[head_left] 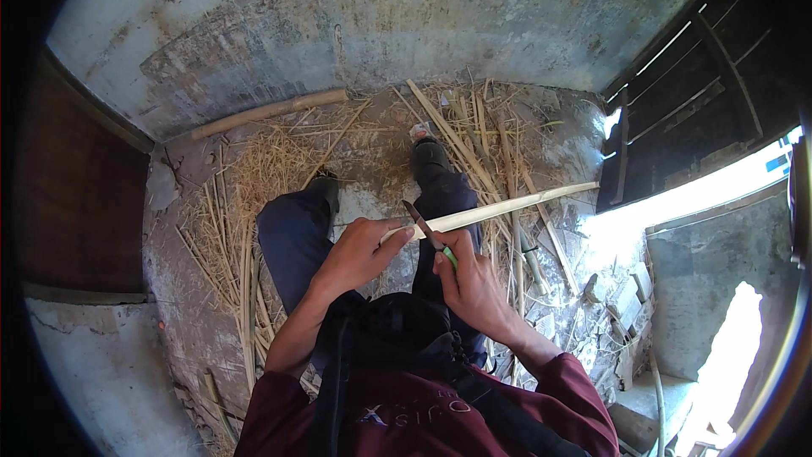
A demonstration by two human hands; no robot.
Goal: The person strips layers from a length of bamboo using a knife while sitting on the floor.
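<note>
A long pale bamboo strip (516,204) lies across my lap, its far end reaching up to the right. My left hand (362,252) is closed on its near end, thumb along the top. In my right hand (469,281) is a knife (422,225) with a dark blade and a green handle. The blade crosses the strip close to my left fingers and seems to touch it. My right thumb and fingers wrap round the handle and hide part of it.
Shavings (269,165) and split bamboo strips cover the floor on both sides of my legs. A thick bamboo pole (271,112) lies along the stained wall (338,25). Broken blocks (624,303) are piled at the right, near a bright opening and dark wooden boards (685,85).
</note>
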